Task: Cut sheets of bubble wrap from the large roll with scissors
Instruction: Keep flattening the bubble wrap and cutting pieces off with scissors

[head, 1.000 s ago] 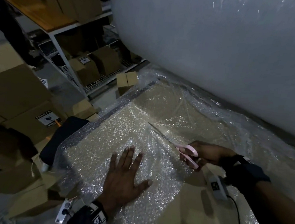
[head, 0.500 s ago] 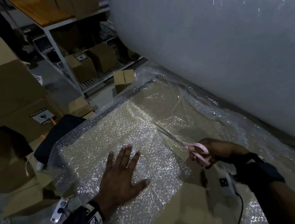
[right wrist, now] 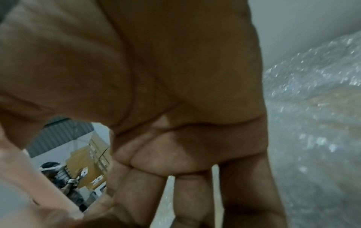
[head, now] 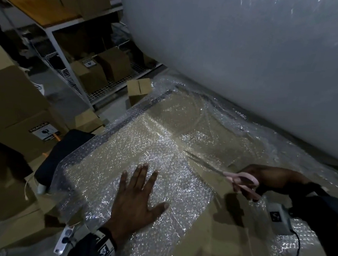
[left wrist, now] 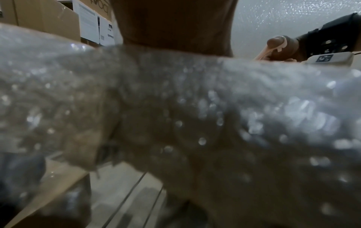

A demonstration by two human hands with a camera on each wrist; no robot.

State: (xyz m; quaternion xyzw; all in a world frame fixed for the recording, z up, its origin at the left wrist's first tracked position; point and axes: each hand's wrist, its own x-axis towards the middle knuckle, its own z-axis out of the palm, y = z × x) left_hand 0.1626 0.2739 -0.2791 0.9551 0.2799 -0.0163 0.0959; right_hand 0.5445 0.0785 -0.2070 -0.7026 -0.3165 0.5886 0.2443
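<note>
The large white roll of bubble wrap (head: 240, 58) fills the upper right of the head view. A sheet of bubble wrap (head: 133, 155) runs out from it over a cardboard surface (head: 226, 239). My left hand (head: 136, 198) lies flat on the sheet, fingers straight and spread. My right hand (head: 261, 179) grips pink-handled scissors (head: 241, 179), their thin blades pointing left into the sheet along a cut line. The left wrist view shows blurred bubble wrap (left wrist: 195, 108) close up and the scissors' pink handle (left wrist: 273, 49). My palm (right wrist: 175, 77) fills the right wrist view.
Cardboard boxes (head: 12, 99) stack up at the left, one with a fragile label. A white metal shelf (head: 87, 77) behind holds more boxes. A small box (head: 139, 90) stands on the floor by the sheet's far corner. A dark object (head: 60, 155) sits at the sheet's left edge.
My right hand and the scissors have moved to the right, back along the cut line. My left hand has stayed flat on the sheet.
</note>
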